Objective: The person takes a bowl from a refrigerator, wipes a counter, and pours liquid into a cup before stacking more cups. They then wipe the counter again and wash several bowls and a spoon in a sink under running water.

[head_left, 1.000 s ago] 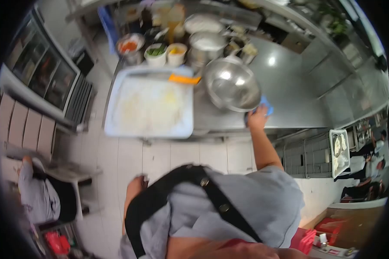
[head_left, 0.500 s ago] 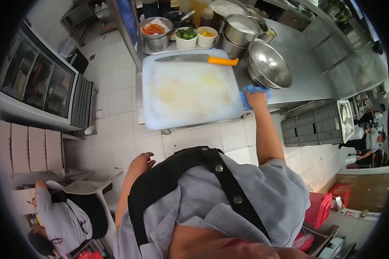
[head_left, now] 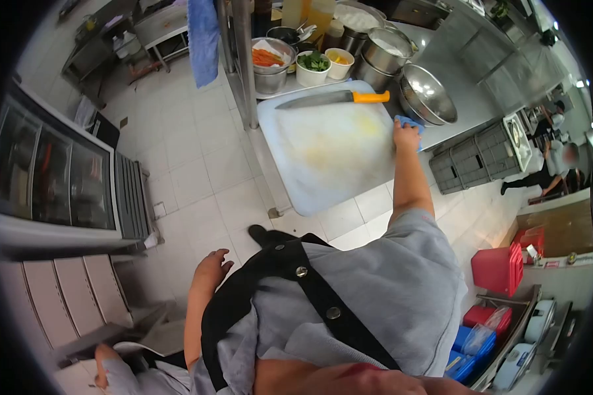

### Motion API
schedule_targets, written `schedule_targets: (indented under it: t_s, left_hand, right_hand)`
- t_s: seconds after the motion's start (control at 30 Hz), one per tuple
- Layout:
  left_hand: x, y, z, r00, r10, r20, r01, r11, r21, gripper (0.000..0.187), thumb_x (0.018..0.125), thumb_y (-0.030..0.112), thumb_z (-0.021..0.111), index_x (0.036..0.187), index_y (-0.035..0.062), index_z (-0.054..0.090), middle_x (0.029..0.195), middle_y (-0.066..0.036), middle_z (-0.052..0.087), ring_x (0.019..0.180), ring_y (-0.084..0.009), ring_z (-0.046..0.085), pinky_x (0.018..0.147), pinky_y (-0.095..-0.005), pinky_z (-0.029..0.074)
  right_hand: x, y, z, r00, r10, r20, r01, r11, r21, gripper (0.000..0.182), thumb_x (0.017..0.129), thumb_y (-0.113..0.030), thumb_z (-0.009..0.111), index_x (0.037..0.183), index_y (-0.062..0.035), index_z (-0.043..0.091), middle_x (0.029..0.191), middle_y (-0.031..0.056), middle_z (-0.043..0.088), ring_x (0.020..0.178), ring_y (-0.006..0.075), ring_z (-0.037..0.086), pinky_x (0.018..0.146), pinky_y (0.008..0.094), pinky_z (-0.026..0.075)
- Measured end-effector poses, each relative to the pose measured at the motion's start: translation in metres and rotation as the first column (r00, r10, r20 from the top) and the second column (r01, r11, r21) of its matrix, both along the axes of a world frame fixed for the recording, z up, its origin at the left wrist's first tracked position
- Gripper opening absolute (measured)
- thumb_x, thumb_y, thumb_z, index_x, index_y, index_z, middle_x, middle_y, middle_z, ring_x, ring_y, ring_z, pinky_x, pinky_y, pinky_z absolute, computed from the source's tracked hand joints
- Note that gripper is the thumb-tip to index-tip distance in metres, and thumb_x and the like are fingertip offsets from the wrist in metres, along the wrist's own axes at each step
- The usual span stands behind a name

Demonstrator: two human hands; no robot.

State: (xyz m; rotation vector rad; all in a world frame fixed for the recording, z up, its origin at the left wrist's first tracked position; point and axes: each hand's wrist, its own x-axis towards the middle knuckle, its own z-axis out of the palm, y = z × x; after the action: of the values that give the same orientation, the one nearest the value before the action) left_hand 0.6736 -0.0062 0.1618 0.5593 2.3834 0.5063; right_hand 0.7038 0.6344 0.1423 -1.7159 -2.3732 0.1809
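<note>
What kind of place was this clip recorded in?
Most likely a commercial kitchen: a large cutting board with an orange-handled knife lies on a steel counter, tubs of cut vegetables stand behind it, and a glass-doored refrigerator stands to the left.

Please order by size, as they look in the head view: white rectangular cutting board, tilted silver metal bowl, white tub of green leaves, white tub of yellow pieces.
1. Cutting board
2. Metal bowl
3. Leaf tub and yellow-piece tub: too alike to rank
</note>
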Motion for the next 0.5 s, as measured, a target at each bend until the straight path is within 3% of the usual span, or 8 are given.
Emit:
schedule_targets:
  t_s: [0.1, 0.23, 0.3, 0.37, 0.47, 0.5]
  left_hand:
    - [-0.043, -0.023, -0.011, 1.000, -0.024, 0.014, 0.024, 1.000, 0.003, 0.038, 0.083, 0.021, 0.063, 0.117, 0.0067, 0.055, 0.106, -0.018, 0.062, 0.097, -0.0331, 0.060, 0.082, -0.0411, 0.048]
    - [-0.110, -0.052, -0.017, 0.998, -0.043, 0.035, 0.047, 0.992, -0.117, 0.040, 0.082, 0.021, 0.063, 0.118, 0.0061, 0.055, 0.105, -0.019, 0.061, 0.098, -0.0343, 0.060, 0.082, -0.0413, 0.048]
    - [-0.139, -0.065, -0.011, 0.996, -0.052, 0.074, 0.056, 0.997, -0.056, 0.040, 0.081, 0.021, 0.063, 0.117, 0.0056, 0.055, 0.104, -0.019, 0.062, 0.099, -0.0350, 0.059, 0.083, -0.0418, 0.047]
    - [-0.169, -0.068, 0.003, 0.993, -0.082, 0.083, 0.088, 0.994, -0.066, 0.040, 0.081, 0.021, 0.063, 0.117, 0.0054, 0.055, 0.103, -0.019, 0.062, 0.098, -0.0354, 0.059, 0.083, -0.0418, 0.047]
    - [-0.215, -0.078, 0.000, 0.981, -0.168, -0.098, 0.161, 0.984, -0.075, 0.039, 0.081, 0.022, 0.064, 0.115, 0.0053, 0.056, 0.101, -0.019, 0.062, 0.096, -0.0358, 0.059, 0.083, -0.0418, 0.047]
    - [-0.234, -0.077, -0.004, 0.980, -0.180, -0.085, 0.175, 0.983, -0.059, 0.038, 0.081, 0.022, 0.064, 0.114, 0.0050, 0.056, 0.101, -0.019, 0.062, 0.096, -0.0358, 0.059, 0.083, -0.0418, 0.047]
  right_hand:
    - [-0.006, -0.003, 0.004, 0.998, -0.055, 0.021, 0.055, 0.998, 0.017, 0.063, 0.087, -0.062, 0.035, 0.126, -0.0178, 0.057, 0.135, 0.0194, 0.043, 0.123, 0.0441, 0.040, 0.105, 0.0473, 0.031]
    - [-0.010, -0.006, -0.002, 0.990, -0.141, -0.004, 0.141, 0.987, 0.082, 0.058, 0.087, -0.061, 0.037, 0.119, -0.0182, 0.061, 0.134, 0.0121, 0.046, 0.123, 0.0347, 0.044, 0.098, 0.0540, 0.033]
    - [-0.017, -0.019, 0.008, 0.983, -0.178, 0.034, 0.175, 0.980, 0.092, 0.057, 0.088, -0.060, 0.036, 0.115, -0.0169, 0.063, 0.131, 0.0109, 0.049, 0.121, 0.0322, 0.045, 0.096, 0.0561, 0.033]
    - [-0.021, -0.022, 0.004, 0.967, -0.246, 0.061, 0.234, 0.959, 0.158, 0.054, 0.088, -0.055, 0.039, 0.122, -0.0155, 0.055, 0.131, 0.0105, 0.049, 0.121, 0.0311, 0.046, 0.096, 0.0580, 0.031]
    - [-0.028, -0.045, 0.004, 0.940, -0.342, -0.012, 0.333, 0.904, 0.268, 0.052, 0.087, -0.052, 0.045, 0.124, -0.0162, 0.051, 0.131, 0.0106, 0.048, 0.121, 0.0296, 0.045, 0.096, 0.0570, 0.029]
    - [-0.027, -0.049, -0.003, 0.927, -0.373, -0.043, 0.367, 0.875, 0.317, 0.051, 0.087, -0.050, 0.048, 0.125, -0.0166, 0.049, 0.132, 0.0108, 0.047, 0.121, 0.0292, 0.045, 0.095, 0.0567, 0.029]
